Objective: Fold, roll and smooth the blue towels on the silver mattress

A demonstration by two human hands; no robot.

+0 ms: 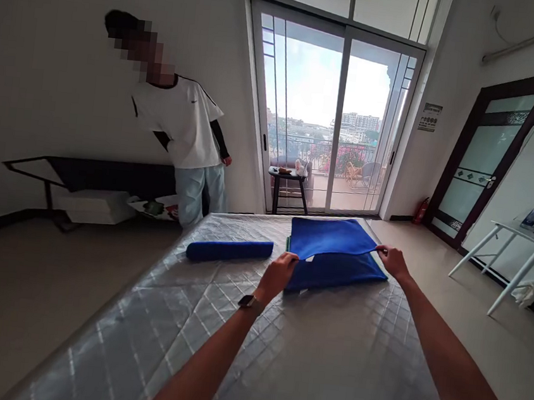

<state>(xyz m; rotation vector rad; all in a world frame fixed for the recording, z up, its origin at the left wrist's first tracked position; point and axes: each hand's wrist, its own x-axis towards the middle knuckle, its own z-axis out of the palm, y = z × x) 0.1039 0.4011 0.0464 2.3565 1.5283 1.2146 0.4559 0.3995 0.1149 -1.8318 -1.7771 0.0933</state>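
Observation:
A blue cloth (334, 237), like a towel, is raised along its near edge above another blue cloth (336, 272) that lies flat on the plastic-covered mattress (317, 358). My left hand (278, 276), with a watch on the wrist, pinches the near left corner of the upper cloth. Its near right corner is pinched in my right hand (393, 263). A bit of green edge shows at the stack's left side. To the left of the stack lies a rolled blue cloth (229, 251), apart from both hands.
Another person (184, 121) stands beyond the mattress's far left corner. A black stool (289, 177) stands before the sliding glass door (337, 118). At right is a white table (525, 232) with bottles. A dark low bench (112, 174) lines the left wall.

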